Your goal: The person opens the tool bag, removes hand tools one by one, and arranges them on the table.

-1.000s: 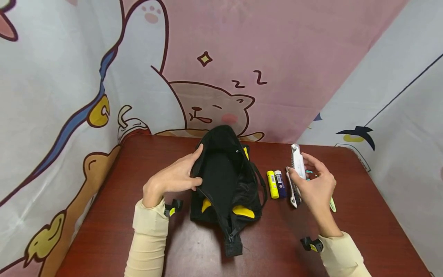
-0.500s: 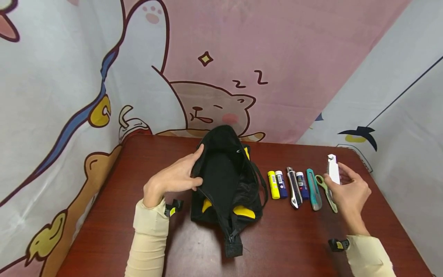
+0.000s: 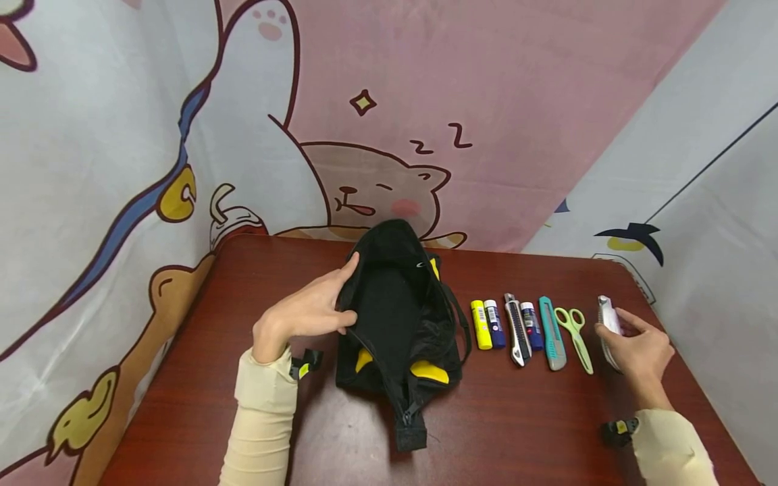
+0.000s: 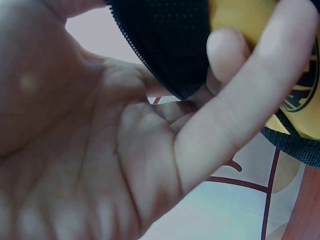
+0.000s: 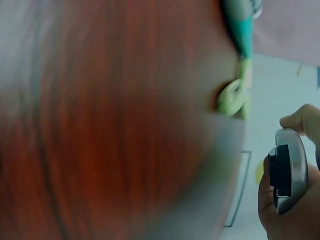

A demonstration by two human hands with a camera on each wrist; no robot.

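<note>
A black backpack (image 3: 389,317) with yellow patches lies on the table, its zipped mouth gaping. My left hand (image 3: 306,310) holds the mouth's left edge, and the left wrist view shows the zipper edge (image 4: 145,62) passing between its fingers. Far to the right, my right hand (image 3: 638,347) pinches a white utility knife (image 3: 608,317), low over the table beside the green scissors (image 3: 574,334). In the right wrist view the utility knife (image 5: 292,170) shows end-on, with a black block on its silver body. My palm hides part of it.
Between bag and scissors lie a yellow glue stick (image 3: 481,325), a blue one (image 3: 495,324), a grey utility knife (image 3: 517,331), another blue glue stick (image 3: 531,326) and a teal cutter (image 3: 552,334). A printed cloth wall (image 3: 516,135) stands behind the table (image 3: 486,425).
My right hand has carried the white utility knife rightward and lowered it, passing over the row and uncovering the scissors and teal cutter. The left hand and backpack have stayed put.
</note>
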